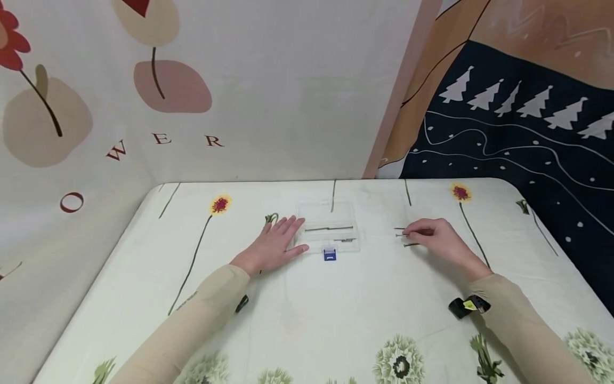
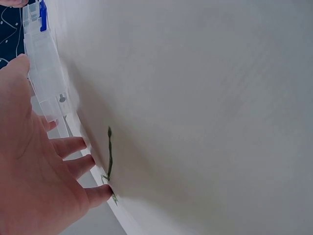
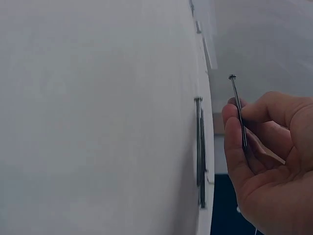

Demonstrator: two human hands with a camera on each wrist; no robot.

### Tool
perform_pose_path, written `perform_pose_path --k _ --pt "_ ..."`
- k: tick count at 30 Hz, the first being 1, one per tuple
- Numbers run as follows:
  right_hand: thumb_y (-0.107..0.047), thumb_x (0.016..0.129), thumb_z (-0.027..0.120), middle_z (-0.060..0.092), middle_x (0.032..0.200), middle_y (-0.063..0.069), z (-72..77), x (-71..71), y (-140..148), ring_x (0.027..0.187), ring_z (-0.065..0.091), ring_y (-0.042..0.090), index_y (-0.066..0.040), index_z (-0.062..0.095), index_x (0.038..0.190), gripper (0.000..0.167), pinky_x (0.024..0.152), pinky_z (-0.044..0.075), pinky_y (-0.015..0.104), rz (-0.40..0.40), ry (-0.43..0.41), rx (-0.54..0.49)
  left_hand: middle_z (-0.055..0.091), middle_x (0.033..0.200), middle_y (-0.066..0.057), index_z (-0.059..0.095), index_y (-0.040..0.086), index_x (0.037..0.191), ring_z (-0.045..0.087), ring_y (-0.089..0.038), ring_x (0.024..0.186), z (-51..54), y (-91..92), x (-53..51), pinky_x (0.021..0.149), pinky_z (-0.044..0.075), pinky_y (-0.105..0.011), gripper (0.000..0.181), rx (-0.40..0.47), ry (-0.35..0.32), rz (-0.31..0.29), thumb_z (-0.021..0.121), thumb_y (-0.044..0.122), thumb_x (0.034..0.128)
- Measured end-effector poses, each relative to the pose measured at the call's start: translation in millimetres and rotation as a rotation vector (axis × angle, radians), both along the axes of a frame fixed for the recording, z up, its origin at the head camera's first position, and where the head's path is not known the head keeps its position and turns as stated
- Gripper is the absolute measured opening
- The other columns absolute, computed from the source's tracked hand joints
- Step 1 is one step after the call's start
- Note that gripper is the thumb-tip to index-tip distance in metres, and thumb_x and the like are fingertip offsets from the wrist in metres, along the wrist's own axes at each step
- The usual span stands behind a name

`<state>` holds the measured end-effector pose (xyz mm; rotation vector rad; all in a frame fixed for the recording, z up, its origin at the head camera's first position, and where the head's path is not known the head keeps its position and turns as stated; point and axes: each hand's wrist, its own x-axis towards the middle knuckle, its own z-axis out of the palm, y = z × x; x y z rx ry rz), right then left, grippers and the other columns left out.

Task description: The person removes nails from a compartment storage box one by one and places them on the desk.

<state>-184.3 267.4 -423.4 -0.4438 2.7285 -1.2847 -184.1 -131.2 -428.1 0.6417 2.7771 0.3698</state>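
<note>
A clear plastic box (image 1: 328, 213) with a blue latch (image 1: 329, 255) lies on the table. Long thin nails (image 1: 331, 229) and some shorter metal pieces (image 1: 346, 240) show within its outline. My left hand (image 1: 273, 244) is flat with spread fingers at the box's left side, thumb and fingertips by its edge. Off to the right, my right hand (image 1: 438, 240) pinches a nail (image 3: 239, 115) between thumb and fingers, head end sticking out. Beneath that hand, more nails (image 3: 199, 142) lie on the tabletop; one nail (image 1: 411, 245) also shows near the fingers in the head view.
A white cloth with printed flowers covers the table (image 1: 307, 304). Behind it hangs a pale printed curtain (image 1: 288, 106), and a dark cloth with white trees (image 1: 518, 144) hangs at the right. Each wrist wears a black device (image 1: 467, 306).
</note>
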Motion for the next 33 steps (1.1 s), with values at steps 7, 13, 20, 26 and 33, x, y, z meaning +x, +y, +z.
perform_pose_path --k 7,13,20,26,33 --pt "-0.007 0.093 0.064 0.068 0.107 0.016 0.4 5.5 20 0.093 0.062 0.01 0.0 0.073 0.104 0.016 0.077 0.046 0.014 -0.051 0.023 0.047 0.014 0.16 -0.013 0.015 0.014 0.156 0.01 -0.032 0.145 -1.2 -0.1 0.0 0.112 0.005 -0.058 0.078 -0.011 0.006 0.001 0.042 0.058 0.097" --pt "-0.009 0.092 0.065 0.067 0.11 0.018 -1.1 6.6 29 0.098 0.061 0.018 0.001 0.071 0.107 0.019 0.078 0.046 0.015 -0.073 0.0 0.08 0.014 0.16 -0.013 0.015 0.015 0.156 0.01 -0.032 0.145 -2.0 0.0 -0.7 0.112 0.005 -0.057 0.079 -0.015 0.01 -0.001 0.042 0.059 0.0967" --pt "-0.009 0.092 0.065 0.066 0.11 0.018 -1.0 8.7 36 0.097 0.058 0.024 0.002 0.07 0.108 0.02 0.075 0.046 0.02 -0.103 -0.021 0.114 0.014 0.16 -0.013 0.015 0.015 0.156 0.01 -0.032 0.145 -1.1 1.0 0.0 0.112 0.005 -0.057 0.079 -0.013 0.004 0.003 0.042 0.058 0.0968" --pt "-0.009 0.094 0.063 0.066 0.109 0.017 0.5 9.4 40 0.092 0.059 0.016 0.002 0.07 0.108 0.019 0.072 0.046 0.019 -0.13 -0.011 0.103 0.013 0.16 -0.013 0.014 0.015 0.156 0.009 -0.032 0.146 -0.5 1.5 0.2 0.113 0.004 -0.057 0.079 -0.015 -0.003 0.005 0.042 0.058 0.0968" --pt "-0.01 0.095 0.063 0.066 0.108 0.018 3.6 9.4 36 0.087 0.058 0.009 0.003 0.07 0.107 0.019 0.07 0.045 0.019 -0.118 0.002 0.077 0.014 0.16 -0.012 0.014 0.015 0.156 0.009 -0.032 0.146 0.0 1.3 -0.1 0.113 0.004 -0.056 0.079 -0.016 -0.005 0.008 0.042 0.058 0.0968"
